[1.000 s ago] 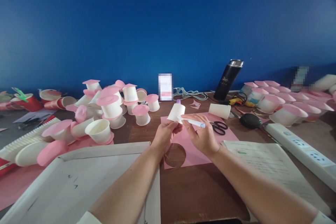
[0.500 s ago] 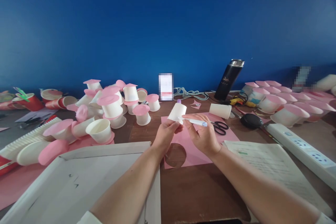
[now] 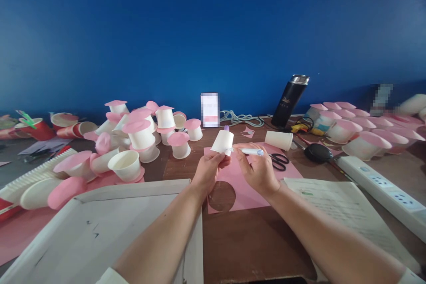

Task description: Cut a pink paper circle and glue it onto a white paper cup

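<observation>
My left hand (image 3: 207, 172) is closed on a small white paper cup (image 3: 222, 140), held tilted over the pink sheet. A purple tip (image 3: 226, 128) shows just behind the cup's upper edge; what it belongs to is hidden. In my right hand (image 3: 258, 169), a white marker pen (image 3: 251, 151) lies nearly level, its left end close to the cup's lower right side. Whether it touches the cup I cannot tell. Beneath both hands lies a pink paper sheet (image 3: 253, 191) with a round hole cut in it. Black-handled scissors (image 3: 280, 161) rest on the sheet beside my right hand.
Paper cups with pink discs (image 3: 138, 127) crowd the left side, and more capped cups (image 3: 366, 143) stand at right. Another white cup (image 3: 278, 140) lies sideways. A black flask (image 3: 289, 102), a power strip (image 3: 382, 188), a written sheet (image 3: 342, 208) and a white box (image 3: 133, 230) surround the hands.
The cup has shifted slightly left and turned a little in my left hand. The pen now lies more level, and a small gap shows between my hands.
</observation>
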The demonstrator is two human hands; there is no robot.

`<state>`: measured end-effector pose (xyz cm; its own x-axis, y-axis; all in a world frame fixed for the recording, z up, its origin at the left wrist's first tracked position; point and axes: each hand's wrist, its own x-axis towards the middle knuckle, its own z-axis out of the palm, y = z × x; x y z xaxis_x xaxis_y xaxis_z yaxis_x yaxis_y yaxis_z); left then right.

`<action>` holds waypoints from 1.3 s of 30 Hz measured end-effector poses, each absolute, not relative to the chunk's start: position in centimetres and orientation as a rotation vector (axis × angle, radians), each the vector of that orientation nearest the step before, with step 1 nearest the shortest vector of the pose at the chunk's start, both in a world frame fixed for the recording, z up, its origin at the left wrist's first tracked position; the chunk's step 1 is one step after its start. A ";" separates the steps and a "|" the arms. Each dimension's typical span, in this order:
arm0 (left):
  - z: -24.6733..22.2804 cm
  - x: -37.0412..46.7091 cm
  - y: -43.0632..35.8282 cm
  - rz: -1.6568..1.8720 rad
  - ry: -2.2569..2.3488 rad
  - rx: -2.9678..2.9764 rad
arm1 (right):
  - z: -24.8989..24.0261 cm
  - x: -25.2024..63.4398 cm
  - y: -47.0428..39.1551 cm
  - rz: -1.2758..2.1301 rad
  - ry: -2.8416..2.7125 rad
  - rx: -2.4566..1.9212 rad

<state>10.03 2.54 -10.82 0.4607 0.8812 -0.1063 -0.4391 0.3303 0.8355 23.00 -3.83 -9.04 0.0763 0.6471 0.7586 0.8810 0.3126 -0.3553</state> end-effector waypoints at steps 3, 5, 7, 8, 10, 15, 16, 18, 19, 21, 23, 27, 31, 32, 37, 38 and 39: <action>-10.8 10.0 2.6 0.946 0.603 0.822 | -9.1 22.9 -3.9 -0.298 -1.691 -1.376; -10.7 10.0 2.5 0.952 0.584 0.812 | -9.2 22.9 -3.9 -0.298 -1.671 -1.389; -10.6 10.0 2.5 0.954 0.576 0.802 | -9.2 22.9 -3.9 -0.288 -1.653 -1.400; -10.6 10.0 2.5 0.955 0.577 0.795 | -9.2 22.9 -3.9 -0.280 -1.656 -1.397; -10.5 10.0 2.5 0.956 0.582 0.782 | -9.3 23.0 -3.8 -0.267 -1.665 -1.386; -10.6 10.0 2.5 0.958 0.589 0.766 | -9.3 23.0 -3.8 -0.258 -1.630 -1.404; -10.6 10.0 2.6 0.960 0.593 0.764 | -9.3 23.0 -3.8 -0.242 -1.646 -1.399; -10.6 10.0 2.6 0.960 0.597 0.757 | -9.3 23.0 -3.8 -0.218 -1.669 -1.391; -10.6 10.0 2.6 0.958 0.598 0.753 | -9.3 23.0 -3.7 -0.218 -1.659 -1.395; -10.6 10.0 2.6 0.953 0.605 0.748 | -9.2 23.0 -3.7 -0.239 -1.604 -1.416; -10.6 10.0 2.6 0.948 0.612 0.746 | -9.2 23.0 -3.7 -0.248 -1.571 -1.422; -10.6 10.0 2.6 0.955 0.602 0.752 | -9.2 23.1 -3.6 -0.224 -1.628 -1.395; -10.6 10.0 2.7 0.958 0.612 0.748 | -9.3 23.1 -3.7 -0.234 -1.575 -1.393; -10.6 10.0 2.7 0.955 0.612 0.747 | -9.3 23.1 -3.7 -0.227 -1.580 -1.381; -10.6 9.9 2.6 0.931 0.579 0.776 | -9.3 23.0 -3.6 -0.252 -1.621 -1.339; -10.7 9.9 2.6 0.926 0.582 0.782 | -9.3 23.0 -3.6 -0.262 -1.604 -1.351; -10.7 10.0 2.6 0.924 0.588 0.784 | -9.3 23.0 -3.6 -0.262 -1.592 -1.363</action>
<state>9.97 2.55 -10.68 0.4858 0.8665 -0.1151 -0.4709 0.3703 0.8007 23.03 -3.61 -9.33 0.1156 0.6306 0.7674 0.8432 0.3461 -0.4114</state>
